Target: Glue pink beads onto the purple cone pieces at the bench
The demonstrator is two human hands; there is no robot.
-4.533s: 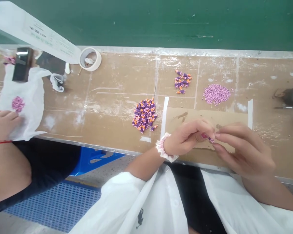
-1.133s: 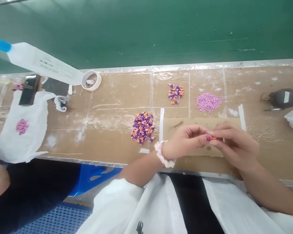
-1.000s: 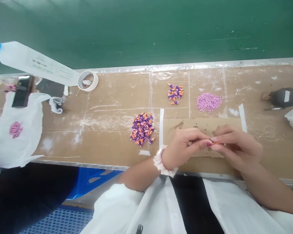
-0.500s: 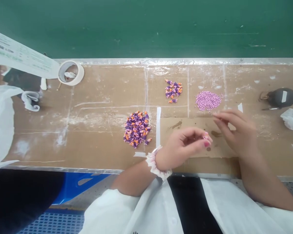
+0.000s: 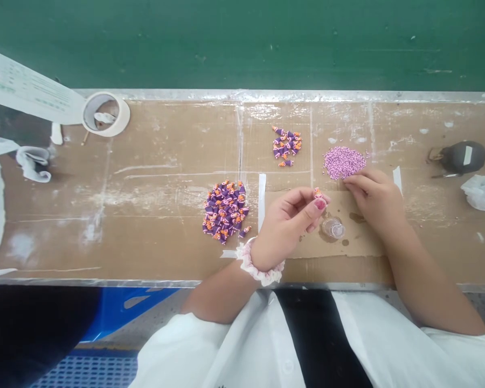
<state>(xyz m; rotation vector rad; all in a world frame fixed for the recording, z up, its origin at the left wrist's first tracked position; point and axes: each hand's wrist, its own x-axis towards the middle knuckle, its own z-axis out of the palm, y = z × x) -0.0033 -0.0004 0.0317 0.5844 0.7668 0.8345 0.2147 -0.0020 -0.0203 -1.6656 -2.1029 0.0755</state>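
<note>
My left hand [image 5: 281, 229], a scrunchie round its wrist, is closed in a pinch on a small orange-and-pink figurine [image 5: 317, 193]; its lower part is hidden by my fingers. My right hand [image 5: 376, 203] has its thumb and fingertips pressed together at the lower edge of a heap of tiny pinkish-purple pieces [image 5: 343, 161]. Whatever is between those fingertips is too small to make out. Between my hands a small clear cup [image 5: 333, 228] stands on a stained cardboard sheet [image 5: 359, 242].
A large heap of purple-and-orange figurines [image 5: 225, 211] lies left of my left hand, a smaller group [image 5: 286, 146] farther back. A tape roll [image 5: 123, 116] sits at the back left. A dark rounded object [image 5: 469, 156] and crumpled white plastic [image 5: 483, 194] are on the right.
My left hand has moved left and up with the figurine, uncovering the clear cup. My right hand has come forward and left to the heap of tiny pieces, its fingertips closing.
</note>
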